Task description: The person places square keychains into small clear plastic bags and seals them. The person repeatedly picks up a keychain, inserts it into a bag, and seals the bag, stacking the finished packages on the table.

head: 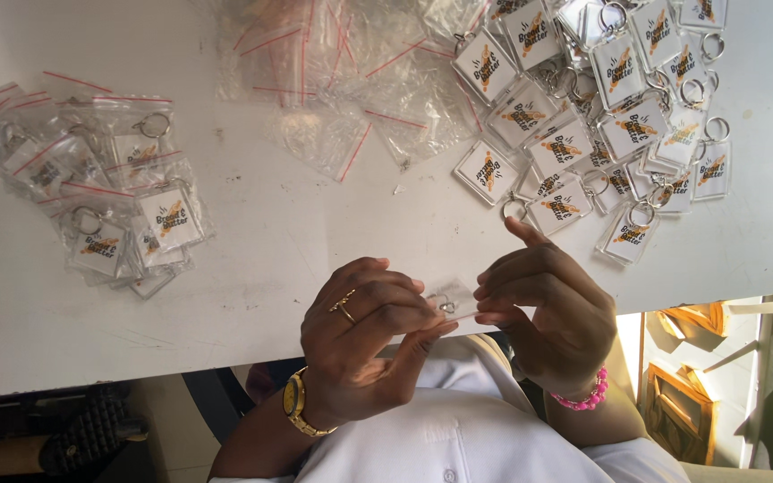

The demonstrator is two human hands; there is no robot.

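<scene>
My left hand (pixel 364 340) and my right hand (pixel 552 313) meet at the near edge of the white table (pixel 315 233). Together they pinch a small clear bag with a keyring in it (pixel 452 300). The left hand wears a gold ring and a gold watch, the right wrist a pink bead bracelet. A heap of loose square keyrings (pixel 601 98) with white printed inserts and metal rings lies at the far right. Empty clear zip bags with red strips (pixel 351 72) lie at the far middle. Bagged keyrings (pixel 109 197) are piled at the left.
The table's near edge runs just under my hands, above my white shirt. Wooden frames (pixel 682 385) stand on the floor at the lower right. A dark sandal (pixel 87 438) lies on the floor at the lower left.
</scene>
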